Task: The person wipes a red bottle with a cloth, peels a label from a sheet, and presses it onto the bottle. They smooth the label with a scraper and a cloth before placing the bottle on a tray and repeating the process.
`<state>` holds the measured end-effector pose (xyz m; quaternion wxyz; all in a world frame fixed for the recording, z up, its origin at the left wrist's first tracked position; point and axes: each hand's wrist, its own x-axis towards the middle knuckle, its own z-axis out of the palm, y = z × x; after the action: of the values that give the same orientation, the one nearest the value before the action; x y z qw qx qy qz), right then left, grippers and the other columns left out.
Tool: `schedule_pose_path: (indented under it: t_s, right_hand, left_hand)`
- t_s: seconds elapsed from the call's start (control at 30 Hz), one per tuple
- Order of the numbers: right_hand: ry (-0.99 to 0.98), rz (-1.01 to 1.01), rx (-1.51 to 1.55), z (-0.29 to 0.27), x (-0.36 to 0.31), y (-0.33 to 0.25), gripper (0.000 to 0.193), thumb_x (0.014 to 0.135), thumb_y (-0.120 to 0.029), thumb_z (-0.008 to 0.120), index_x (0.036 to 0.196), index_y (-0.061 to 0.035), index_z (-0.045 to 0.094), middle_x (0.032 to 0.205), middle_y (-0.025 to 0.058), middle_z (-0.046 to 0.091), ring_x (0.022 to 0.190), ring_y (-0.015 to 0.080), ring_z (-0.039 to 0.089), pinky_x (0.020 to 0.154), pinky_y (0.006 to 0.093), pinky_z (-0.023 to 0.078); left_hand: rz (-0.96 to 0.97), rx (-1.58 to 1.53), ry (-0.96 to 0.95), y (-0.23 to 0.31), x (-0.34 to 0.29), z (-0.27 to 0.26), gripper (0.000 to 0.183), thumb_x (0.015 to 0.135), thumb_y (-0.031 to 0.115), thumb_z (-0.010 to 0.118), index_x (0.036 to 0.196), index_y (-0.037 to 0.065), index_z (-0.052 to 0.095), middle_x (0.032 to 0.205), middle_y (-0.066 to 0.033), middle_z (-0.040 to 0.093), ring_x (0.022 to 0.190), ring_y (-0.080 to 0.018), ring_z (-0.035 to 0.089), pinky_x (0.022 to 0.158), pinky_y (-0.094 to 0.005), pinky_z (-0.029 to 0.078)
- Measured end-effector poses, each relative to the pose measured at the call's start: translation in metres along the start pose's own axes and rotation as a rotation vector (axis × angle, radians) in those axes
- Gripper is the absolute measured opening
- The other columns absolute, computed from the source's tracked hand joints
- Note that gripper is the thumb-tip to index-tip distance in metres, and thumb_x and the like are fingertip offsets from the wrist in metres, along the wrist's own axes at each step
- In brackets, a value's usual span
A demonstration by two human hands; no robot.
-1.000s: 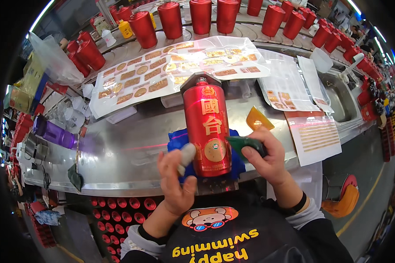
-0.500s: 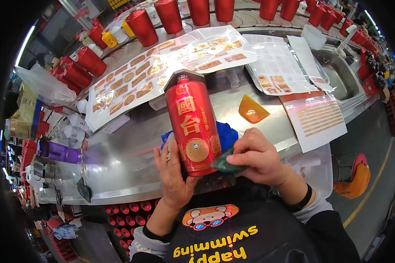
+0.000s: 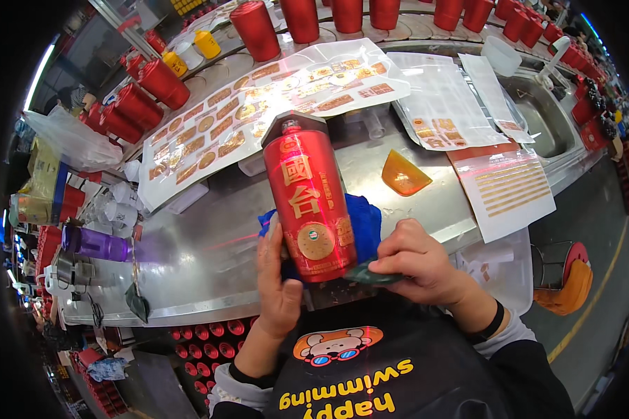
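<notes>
A red bottle (image 3: 305,195) with gold markings and a round gold seal lies tilted in front of me, its capped end away from me. Along its lower left side my left hand (image 3: 276,293) steadies it, fingers lengthwise on the side and thumb near the base. A flat dark green scraper (image 3: 372,275) is pinched in my right hand (image 3: 421,264), its end close to the bottle's lower right edge. Whether it touches is unclear. A blue cloth (image 3: 363,222) sits under the bottle, and a dark angular support (image 3: 276,127) shows behind its top.
White sheets of gold stickers (image 3: 223,126) lie beyond the bottle. An amber scraper (image 3: 404,173) rests on the metal table (image 3: 189,251). More red bottles (image 3: 255,31) line the conveyor. A sheet of gold strips (image 3: 510,192) and a sink (image 3: 548,122) are at right.
My left hand's thumb has pulled back from the bottle's base and its fingers have straightened. My right hand and the green scraper have shifted slightly down. Bottles on the conveyor have moved right.
</notes>
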<state>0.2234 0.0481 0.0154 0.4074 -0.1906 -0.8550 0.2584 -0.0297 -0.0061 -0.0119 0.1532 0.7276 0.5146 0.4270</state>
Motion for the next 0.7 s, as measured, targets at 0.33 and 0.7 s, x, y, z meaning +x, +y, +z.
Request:
schedule_pose_path:
  t_s: [0.33, 0.7]
  right_hand:
    - [0.242, 0.667, 0.326, 0.032, 0.023, -0.023, 0.025, 0.091, -0.021, 0.066, 0.102, -0.0008, 0.057, 0.079, 0.0077, 0.063, 0.068, 0.0114, 0.058, 0.063, 0.0271, 0.048]
    - [0.222, 0.755, 0.512, 0.034, 0.01, -0.014, 0.028, 0.094, -0.026, 0.063, 0.104, -0.0004, 0.057, 0.082, 0.0014, 0.059, 0.076, 0.0065, 0.051, 0.069, 0.0239, 0.045]
  left_hand:
    - [-0.347, -0.656, 0.075, 0.014, 0.006, 0.012, 0.07, 0.1, 0.042, 0.047, 0.148, -0.002, 0.02, 0.138, -0.0147, 0.041, 0.122, -0.0212, 0.045, 0.106, -0.0344, 0.033]
    - [-0.349, -0.807, 0.075, 0.006, 0.006, 0.011, 0.065, 0.1, 0.038, 0.045, 0.148, 0.0, 0.023, 0.14, -0.0129, 0.038, 0.119, -0.0188, 0.043, 0.108, -0.0356, 0.025]
